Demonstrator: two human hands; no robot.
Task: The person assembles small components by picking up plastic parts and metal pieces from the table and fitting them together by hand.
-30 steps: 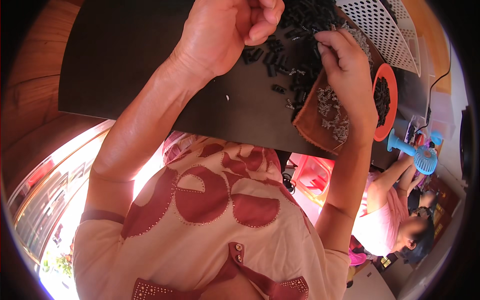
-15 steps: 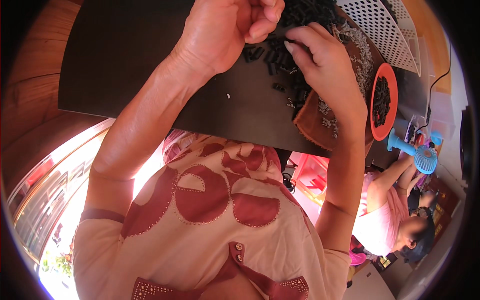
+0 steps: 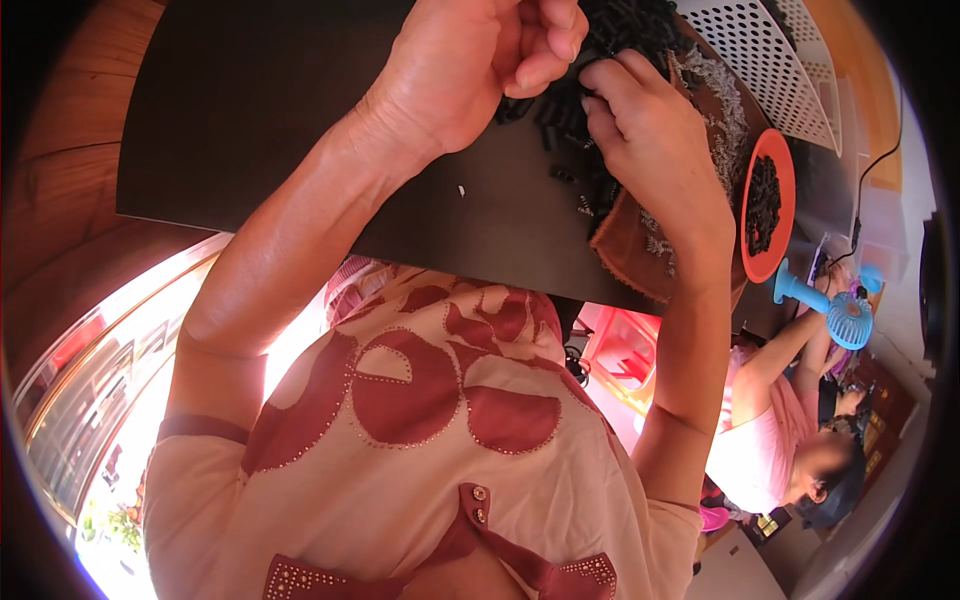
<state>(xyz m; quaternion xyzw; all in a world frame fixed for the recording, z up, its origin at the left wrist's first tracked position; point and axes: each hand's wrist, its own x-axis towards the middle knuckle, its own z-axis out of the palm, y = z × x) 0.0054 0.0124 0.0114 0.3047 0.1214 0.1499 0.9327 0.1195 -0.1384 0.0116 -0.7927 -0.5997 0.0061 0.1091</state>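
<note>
Near the top edge, my left hand [image 3: 478, 65] hangs over the dark table [image 3: 300, 120] with its fingers curled in toward the palm. Whatever those fingers hold, if anything, is hidden. My right hand [image 3: 655, 135] is beside a heap of small black cylindrical parts [image 3: 625, 25], thumb and forefinger closed together. Dark parts lie right behind the fingertips, so I cannot make out what is pinched. Under my right wrist spreads a brown cloth [image 3: 625, 245], with many small silvery springs [image 3: 728, 110] along it.
An orange bowl [image 3: 789, 190] of black parts stands right of my right forearm. Beyond it is a white perforated basket [image 3: 755, 60]. A small blue fan [image 3: 850, 320] sits farther right, near a person in pink [image 3: 755, 450]. One tiny white scrap [image 3: 462, 190] lies on the table.
Both hands have shifted slightly to the right, the left hand staying curled. My right hand's fingers have moved a little over the black parts.
</note>
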